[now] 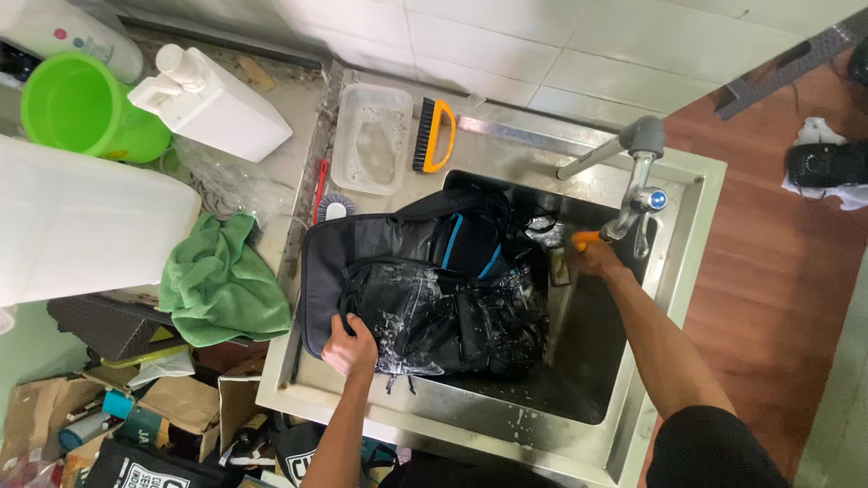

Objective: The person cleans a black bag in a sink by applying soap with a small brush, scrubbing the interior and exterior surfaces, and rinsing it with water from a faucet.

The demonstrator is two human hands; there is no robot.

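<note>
From the head view, a wet black backpack (425,289) is seen lying in a steel sink (488,425), its near-left part overhanging the sink's left rim while the rest fills the left and middle of the basin. The left hand (351,348) is closed on the backpack's near-left edge, close to the front rim of the sink. The right hand (592,258) is held beneath the tap (633,181) at the basin's far right, wrapped around an orange-handled tool (586,239) (its working end cannot be made out against the bag). Open basin floor is left only on the right, under the right forearm, and in a narrow strip along the near wall.

On the ledge behind the sink, a clear plastic tub (371,137) of suds and an orange-handled scrub brush (432,136) are set side by side, with a small red-handled brush (327,194) just left of the bag. The counter to the left is crowded: a green cloth (221,280) lies against the sink's left edge, a white pump bottle (212,104) and a green bucket (81,108) stand further back.
</note>
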